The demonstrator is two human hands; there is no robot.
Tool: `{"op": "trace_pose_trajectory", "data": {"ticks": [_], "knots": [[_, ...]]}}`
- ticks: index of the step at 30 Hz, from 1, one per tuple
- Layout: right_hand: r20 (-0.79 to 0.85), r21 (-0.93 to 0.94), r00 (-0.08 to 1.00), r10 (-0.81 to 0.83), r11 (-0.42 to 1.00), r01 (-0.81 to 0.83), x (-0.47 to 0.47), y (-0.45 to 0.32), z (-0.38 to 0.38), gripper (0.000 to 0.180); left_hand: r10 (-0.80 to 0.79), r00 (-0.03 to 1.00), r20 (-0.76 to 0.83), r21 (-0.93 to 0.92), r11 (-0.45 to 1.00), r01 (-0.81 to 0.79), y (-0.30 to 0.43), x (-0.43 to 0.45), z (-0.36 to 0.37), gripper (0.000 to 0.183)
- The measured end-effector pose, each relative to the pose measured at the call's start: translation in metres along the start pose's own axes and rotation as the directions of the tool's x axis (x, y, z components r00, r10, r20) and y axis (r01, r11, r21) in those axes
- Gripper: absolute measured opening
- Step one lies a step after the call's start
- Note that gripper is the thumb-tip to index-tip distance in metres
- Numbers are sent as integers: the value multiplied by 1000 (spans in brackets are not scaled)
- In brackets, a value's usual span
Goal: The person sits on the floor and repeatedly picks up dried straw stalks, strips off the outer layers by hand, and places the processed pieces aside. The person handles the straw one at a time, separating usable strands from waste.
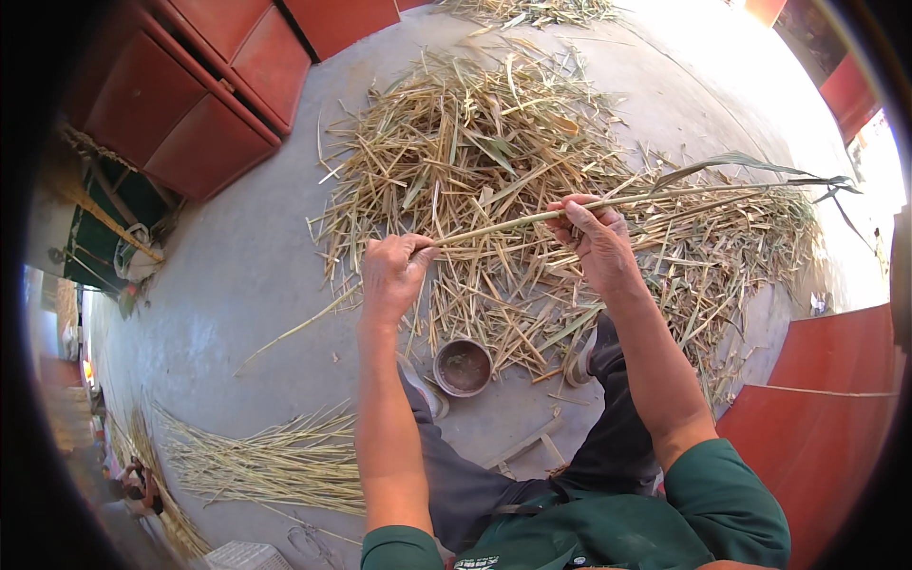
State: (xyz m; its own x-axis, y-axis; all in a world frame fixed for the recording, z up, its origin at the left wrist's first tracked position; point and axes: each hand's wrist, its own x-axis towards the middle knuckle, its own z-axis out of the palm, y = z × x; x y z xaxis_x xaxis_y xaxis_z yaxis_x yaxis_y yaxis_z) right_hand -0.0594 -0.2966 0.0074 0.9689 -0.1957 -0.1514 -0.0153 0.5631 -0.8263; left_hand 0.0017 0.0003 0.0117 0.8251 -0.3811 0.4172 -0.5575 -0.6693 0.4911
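Note:
One long reed stalk (499, 225) stretches across the view, gripped by both hands. My left hand (397, 274) is closed around it at the centre left, and a thin end trails beyond the fist towards the lower left. Fingers and thumb of my right hand (593, 231) pinch the stalk farther right; what else that palm holds cannot be told. Long dry leaves (741, 162) hang on the right end. Beneath the hands lies a big heap of cut stalk pieces and leaves (463, 142). A round bowl (463, 368) holding some liquid stands between my feet.
Stripped stalks (271, 456) lie in a bundle at the lower left, near a white plastic basket (246, 556). Red cabinets (192, 107) stand at the upper left, red panels (819, 399) at the right. A broom (107, 217) leans at the left. Wood pieces (524, 442) lie between my legs.

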Motion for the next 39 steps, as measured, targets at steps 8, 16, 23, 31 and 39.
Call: {"op": "trace_pose_trajectory", "data": {"ticks": [8, 16, 23, 31, 39], "knots": [[42, -121, 998, -43, 992, 48, -12, 6, 16, 19, 147, 986, -83, -143, 977, -158, 34, 8, 25, 21], [-45, -121, 998, -45, 992, 39, -18, 3, 21, 21, -5, 994, -112, -331, 943, -32, 33, 7, 35, 16], [-128, -26, 990, 51, 998, -54, -8, -3, -12, 23, -527, 826, -199, -872, 480, 96, 7, 16, -3, 19], [-155, -6, 987, 38, 999, -39, -3, -3, -17, 18, -562, 760, -327, -825, 561, 59, -13, 11, -46, 19], [-6, -18, 986, 168, 986, -168, -8, 27, 19, 17, 256, 962, -98, 37, 967, -253, 42, 19, 24, 29]]}}
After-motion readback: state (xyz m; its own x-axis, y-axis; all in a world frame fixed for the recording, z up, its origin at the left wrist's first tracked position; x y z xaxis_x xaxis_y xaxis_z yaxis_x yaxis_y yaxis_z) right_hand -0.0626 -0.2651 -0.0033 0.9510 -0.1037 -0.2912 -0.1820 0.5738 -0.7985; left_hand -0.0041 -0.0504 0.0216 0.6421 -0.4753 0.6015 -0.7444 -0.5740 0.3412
